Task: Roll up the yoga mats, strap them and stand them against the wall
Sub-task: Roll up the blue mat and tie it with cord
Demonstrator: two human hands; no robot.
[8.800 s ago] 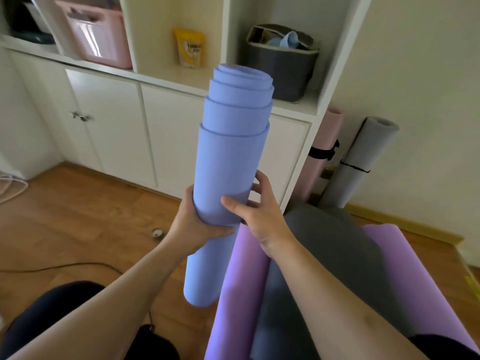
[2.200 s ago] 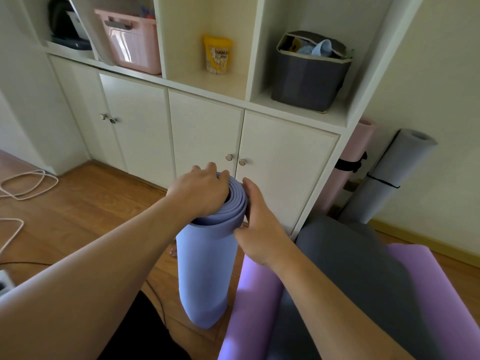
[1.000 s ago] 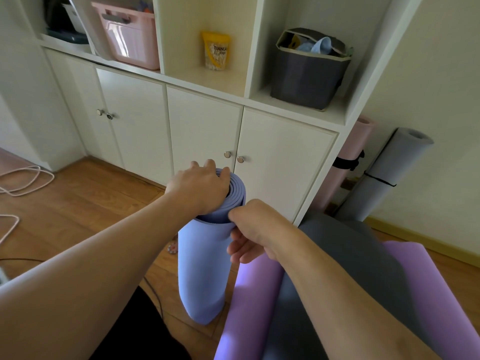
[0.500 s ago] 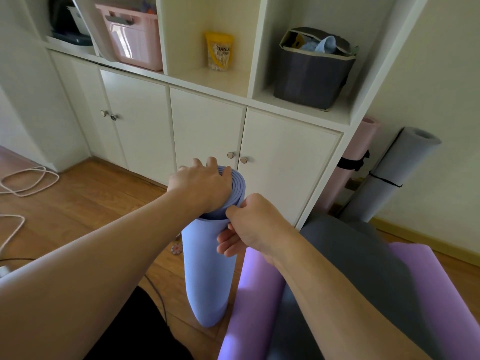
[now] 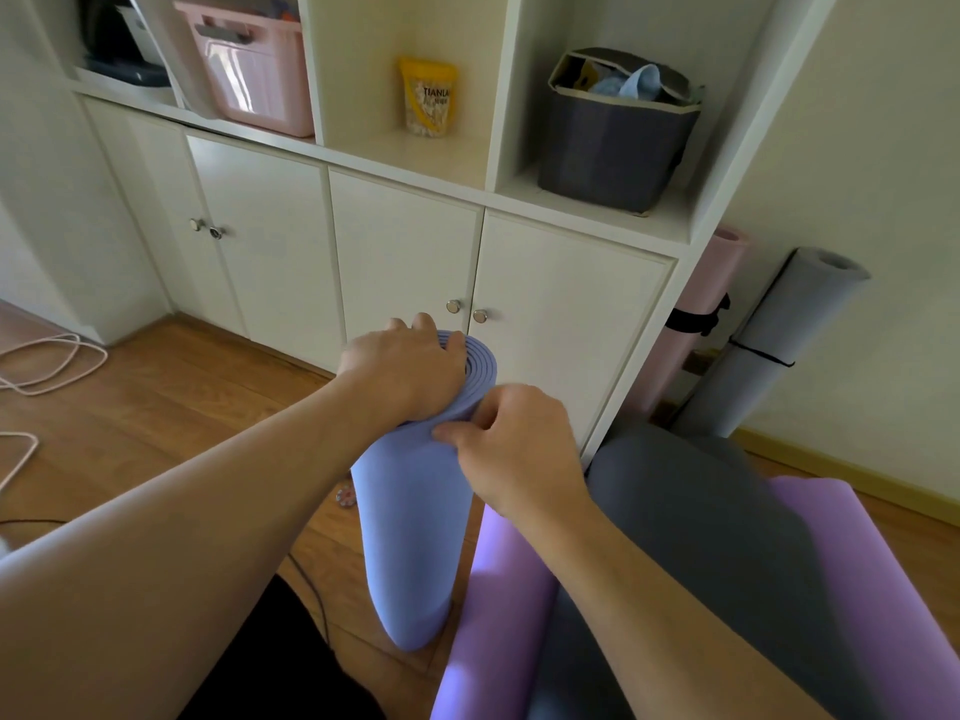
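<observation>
A rolled blue yoga mat (image 5: 410, 537) stands upright on the wooden floor in front of the white cabinet. My left hand (image 5: 402, 368) lies over its top end, fingers curled over the rim. My right hand (image 5: 511, 441) pinches the outer edge of the roll near the top. A pink rolled mat (image 5: 691, 324) with a black strap and a grey rolled mat (image 5: 769, 345) with a thin black strap lean against the wall at the right. A purple mat (image 5: 498, 615) with a dark grey mat (image 5: 691, 517) on it lies unrolled on the floor.
The white cabinet (image 5: 415, 262) with shelf cubbies holds a pink bin (image 5: 249, 65), a yellow jar (image 5: 428, 103) and a dark fabric basket (image 5: 613, 142). White cables (image 5: 52, 361) lie on the floor at left. A small round object (image 5: 345, 496) sits by the blue mat.
The blue mat, earlier lifted with its layers telescoped out, now stands on the floor with its end nearly flush. My right hand has shifted up to pinch the outer edge.
</observation>
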